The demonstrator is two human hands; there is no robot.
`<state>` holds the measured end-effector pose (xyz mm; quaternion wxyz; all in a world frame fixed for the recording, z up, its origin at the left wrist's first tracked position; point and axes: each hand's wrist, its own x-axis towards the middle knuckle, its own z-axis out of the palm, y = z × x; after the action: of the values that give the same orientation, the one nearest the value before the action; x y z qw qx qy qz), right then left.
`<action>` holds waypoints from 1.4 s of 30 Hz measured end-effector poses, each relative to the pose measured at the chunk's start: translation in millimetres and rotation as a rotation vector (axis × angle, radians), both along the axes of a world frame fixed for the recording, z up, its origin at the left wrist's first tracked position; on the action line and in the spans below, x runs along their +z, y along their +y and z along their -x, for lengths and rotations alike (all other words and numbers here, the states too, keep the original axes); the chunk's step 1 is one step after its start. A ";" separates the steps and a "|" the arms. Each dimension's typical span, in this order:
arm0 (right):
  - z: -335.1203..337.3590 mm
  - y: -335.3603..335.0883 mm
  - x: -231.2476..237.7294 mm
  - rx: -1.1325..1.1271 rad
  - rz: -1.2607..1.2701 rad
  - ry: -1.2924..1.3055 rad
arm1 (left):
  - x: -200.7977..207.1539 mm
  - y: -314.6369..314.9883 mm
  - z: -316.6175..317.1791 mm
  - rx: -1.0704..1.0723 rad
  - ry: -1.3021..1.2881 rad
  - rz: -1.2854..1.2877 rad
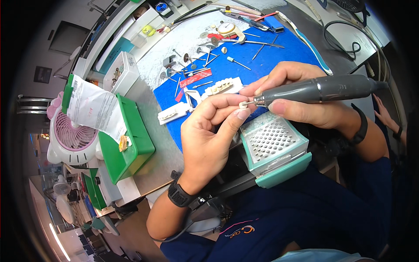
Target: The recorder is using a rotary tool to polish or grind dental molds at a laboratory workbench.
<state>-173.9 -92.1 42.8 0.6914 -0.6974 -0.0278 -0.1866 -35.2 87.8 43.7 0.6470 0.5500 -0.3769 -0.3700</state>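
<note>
One white dental crown [242,105] sits pinched in the left grip [207,135], a dental model [221,87] at its ten o'clock; the right grip [301,111] clasps a grey rotary handpiece [336,89] at the crown's three o'clock.

white piece [242,105]: partly hidden by left hand [207,132] | bit [250,102]: too small to tell

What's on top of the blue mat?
On the blue mat lie tool bits, white tooth models and a red strip, among other things. The left hand and right hand cover part; what's underneath can't be seen.
</note>
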 end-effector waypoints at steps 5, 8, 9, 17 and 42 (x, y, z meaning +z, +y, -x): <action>0.1 1.4 -1.3 0.011 -0.020 0.000 | -0.3 0.8 -0.1 0.001 -0.007 -0.005; 0.7 1.6 -0.5 0.007 -0.003 0.016 | -0.4 0.5 0.7 0.003 -0.021 -0.004; 0.7 1.8 0.0 0.004 -0.044 0.002 | -0.2 0.2 0.8 0.010 -0.013 0.006; 2.1 4.5 0.6 0.015 -0.055 -0.052 | 2.1 -0.2 -0.7 0.002 -0.002 0.001; 1.8 6.1 -2.4 -0.007 -0.012 -0.024 | 1.4 1.0 1.7 0.022 -0.020 0.001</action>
<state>-175.8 -86.0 40.4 0.6948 -0.6909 -0.0325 -0.1973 -36.9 88.7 45.1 0.6475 0.5574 -0.3774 -0.3572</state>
